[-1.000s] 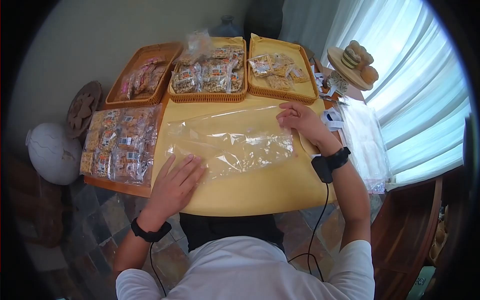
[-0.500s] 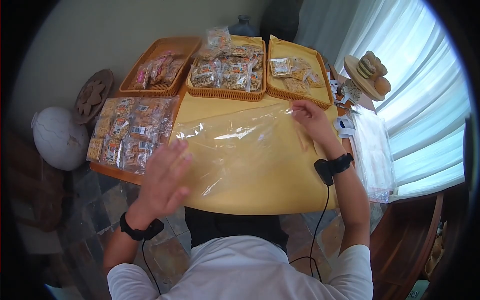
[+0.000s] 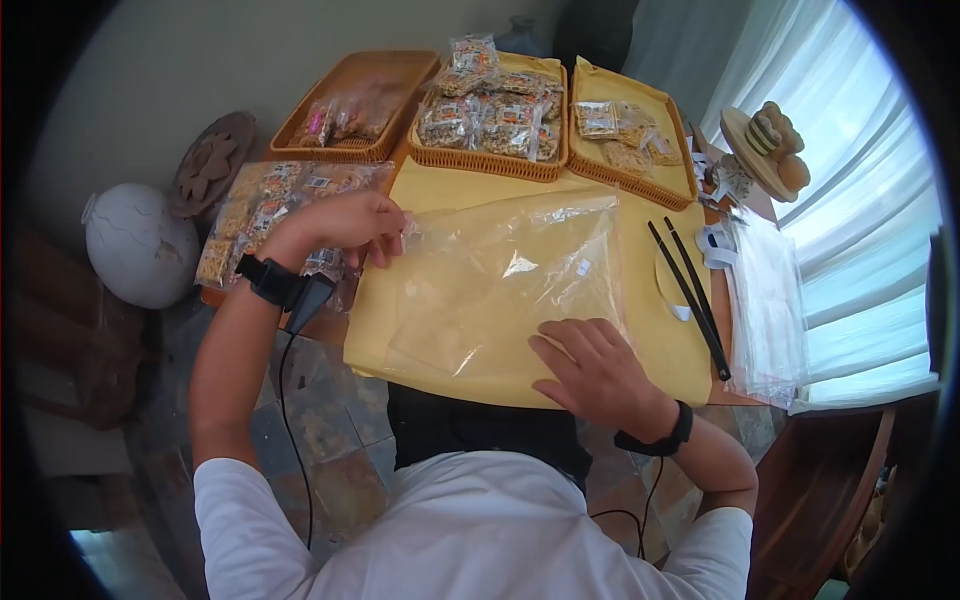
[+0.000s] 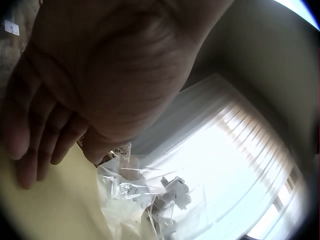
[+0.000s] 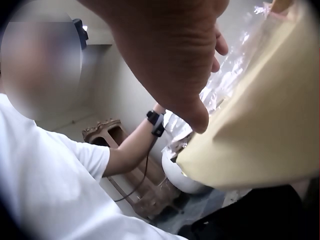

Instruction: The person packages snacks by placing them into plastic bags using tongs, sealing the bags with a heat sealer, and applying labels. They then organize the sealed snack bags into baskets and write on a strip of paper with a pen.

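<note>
A large clear plastic bag lies spread over the yellow cloth. My left hand pinches its far left corner, where the film bunches at the fingertips. In the left wrist view, the palm of that hand faces the camera, with crinkled clear film beside its lowest digit. Over the bag's near right part, my right hand rests with relaxed, slightly spread fingers. The right wrist view shows the right hand's underside close over the cloth, the shiny film beyond it.
Three wicker baskets of wrapped snacks stand at the back: left, middle, right. Packed snack bags lie left, partly under my left arm. Black sticks, joined at one end, and a stack of clear bags lie right.
My left hand lifted off the bag's near left part and went to its far left corner. The right hand came from the far right corner toward me, uncovering the black sticks.
</note>
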The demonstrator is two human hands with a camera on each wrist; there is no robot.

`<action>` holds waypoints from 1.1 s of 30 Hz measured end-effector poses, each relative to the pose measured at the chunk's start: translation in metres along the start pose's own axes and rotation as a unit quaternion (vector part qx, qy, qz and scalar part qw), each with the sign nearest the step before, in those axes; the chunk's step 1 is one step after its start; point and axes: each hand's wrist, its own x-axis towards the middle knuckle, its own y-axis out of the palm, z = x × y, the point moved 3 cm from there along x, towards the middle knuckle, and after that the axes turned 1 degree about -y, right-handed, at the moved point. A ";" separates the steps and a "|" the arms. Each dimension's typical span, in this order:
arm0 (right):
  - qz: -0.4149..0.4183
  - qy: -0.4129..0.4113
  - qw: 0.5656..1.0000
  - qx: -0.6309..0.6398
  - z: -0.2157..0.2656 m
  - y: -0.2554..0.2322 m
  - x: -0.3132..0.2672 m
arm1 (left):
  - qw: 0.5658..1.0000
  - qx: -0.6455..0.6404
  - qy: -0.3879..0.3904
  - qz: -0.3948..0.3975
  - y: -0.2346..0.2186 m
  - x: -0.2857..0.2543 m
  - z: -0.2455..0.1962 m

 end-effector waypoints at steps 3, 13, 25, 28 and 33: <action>-0.039 -0.020 0.997 -0.060 0.001 0.019 0.003 | 0.995 -0.092 -0.004 0.033 0.007 -0.008 -0.005; -0.011 -0.044 0.998 -0.046 -0.012 0.032 -0.004 | 0.959 -0.213 0.156 -0.105 0.034 0.000 -0.011; -0.003 -0.023 0.999 -0.037 -0.014 0.041 -0.010 | 0.950 -0.121 0.221 -0.182 0.029 0.029 -0.038; 0.033 0.004 0.999 -0.024 -0.016 0.041 -0.011 | 0.942 -0.134 0.243 -0.188 0.028 0.031 -0.042; 0.048 0.061 0.997 0.008 -0.020 0.027 -0.021 | 0.940 -0.040 0.235 -0.243 -0.009 0.034 -0.026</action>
